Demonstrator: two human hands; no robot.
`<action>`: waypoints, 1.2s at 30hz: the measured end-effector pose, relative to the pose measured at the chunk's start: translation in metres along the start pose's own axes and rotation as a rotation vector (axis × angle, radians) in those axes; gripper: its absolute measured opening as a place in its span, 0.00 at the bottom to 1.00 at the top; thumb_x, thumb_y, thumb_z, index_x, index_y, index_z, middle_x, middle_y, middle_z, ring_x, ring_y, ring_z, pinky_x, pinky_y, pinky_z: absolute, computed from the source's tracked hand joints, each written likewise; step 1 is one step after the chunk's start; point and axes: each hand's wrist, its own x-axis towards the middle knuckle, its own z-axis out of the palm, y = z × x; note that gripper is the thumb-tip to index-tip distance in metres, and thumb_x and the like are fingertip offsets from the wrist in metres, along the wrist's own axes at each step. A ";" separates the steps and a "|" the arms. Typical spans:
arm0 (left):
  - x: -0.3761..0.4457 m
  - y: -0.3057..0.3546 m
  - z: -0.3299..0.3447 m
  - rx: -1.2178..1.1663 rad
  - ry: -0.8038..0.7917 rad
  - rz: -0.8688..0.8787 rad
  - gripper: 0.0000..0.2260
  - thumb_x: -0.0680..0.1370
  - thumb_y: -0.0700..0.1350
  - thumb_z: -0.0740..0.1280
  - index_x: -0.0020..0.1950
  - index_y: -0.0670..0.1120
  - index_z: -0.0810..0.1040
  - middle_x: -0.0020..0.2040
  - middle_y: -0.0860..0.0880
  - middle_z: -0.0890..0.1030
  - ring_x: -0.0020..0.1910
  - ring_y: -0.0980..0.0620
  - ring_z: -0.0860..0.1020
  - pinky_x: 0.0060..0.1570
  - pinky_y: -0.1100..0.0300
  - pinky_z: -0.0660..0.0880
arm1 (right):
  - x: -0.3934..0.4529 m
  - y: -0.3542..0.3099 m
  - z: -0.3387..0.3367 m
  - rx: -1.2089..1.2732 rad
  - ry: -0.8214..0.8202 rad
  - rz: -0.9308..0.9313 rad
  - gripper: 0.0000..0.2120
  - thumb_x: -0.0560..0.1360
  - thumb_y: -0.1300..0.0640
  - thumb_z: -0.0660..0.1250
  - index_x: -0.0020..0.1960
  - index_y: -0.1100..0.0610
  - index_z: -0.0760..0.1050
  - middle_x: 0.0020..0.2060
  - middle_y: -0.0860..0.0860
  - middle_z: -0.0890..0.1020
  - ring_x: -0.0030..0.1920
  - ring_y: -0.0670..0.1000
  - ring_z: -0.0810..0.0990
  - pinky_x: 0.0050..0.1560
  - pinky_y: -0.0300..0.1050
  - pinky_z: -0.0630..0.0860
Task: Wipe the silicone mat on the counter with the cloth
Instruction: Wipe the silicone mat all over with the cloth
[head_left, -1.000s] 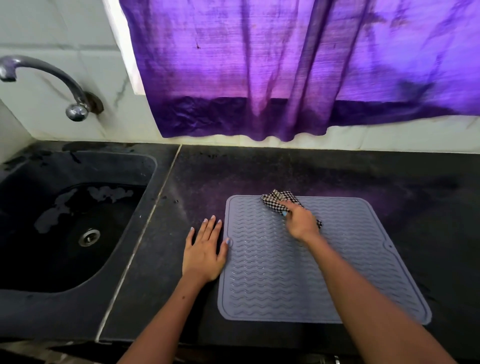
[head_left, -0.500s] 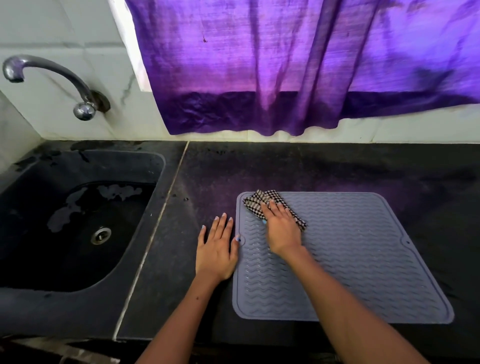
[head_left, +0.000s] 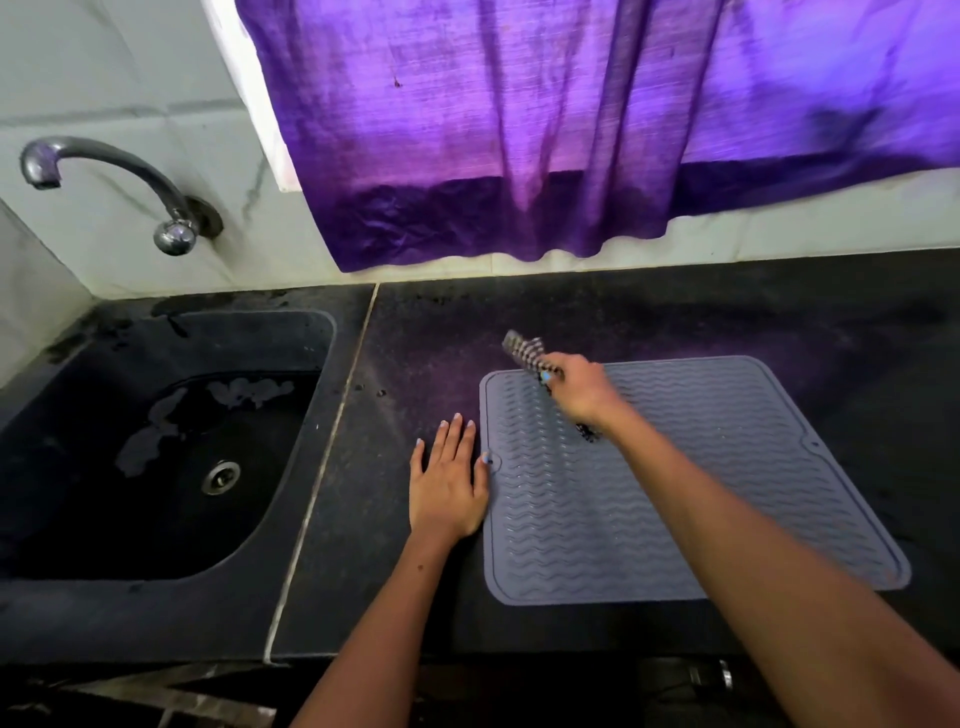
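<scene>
We saw the cloth blurred, mostly hidden inside the right hand (only two ends showed); the curtain ran off the top edge.

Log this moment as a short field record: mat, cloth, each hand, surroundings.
mat: grey silicone mat, flat on the dark counter
cloth: checked cloth, at the mat's far left corner, partly past its edge
right hand: right hand grips the cloth
left hand: left hand flat on the counter, thumb at the mat's left edge
surroundings: sink and tap at left, purple curtain behind
</scene>
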 end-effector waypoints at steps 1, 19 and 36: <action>0.000 0.000 0.000 0.003 -0.003 0.000 0.29 0.77 0.57 0.39 0.76 0.50 0.51 0.77 0.53 0.49 0.76 0.56 0.44 0.73 0.51 0.40 | -0.013 -0.002 0.008 -0.112 -0.008 -0.070 0.19 0.77 0.63 0.58 0.67 0.52 0.71 0.58 0.59 0.79 0.57 0.59 0.78 0.56 0.48 0.73; -0.001 -0.001 0.003 0.013 0.022 0.010 0.36 0.71 0.60 0.32 0.76 0.49 0.52 0.77 0.53 0.50 0.76 0.56 0.45 0.73 0.52 0.40 | -0.041 0.025 0.017 0.561 -0.205 0.083 0.19 0.80 0.65 0.55 0.69 0.57 0.67 0.64 0.53 0.74 0.63 0.54 0.73 0.63 0.43 0.67; 0.001 -0.001 0.007 0.018 0.045 0.002 0.37 0.71 0.61 0.32 0.76 0.49 0.53 0.77 0.53 0.50 0.76 0.56 0.46 0.72 0.52 0.39 | -0.082 0.084 0.043 -0.323 0.045 -0.326 0.33 0.74 0.70 0.57 0.75 0.50 0.56 0.75 0.49 0.58 0.75 0.51 0.56 0.75 0.42 0.48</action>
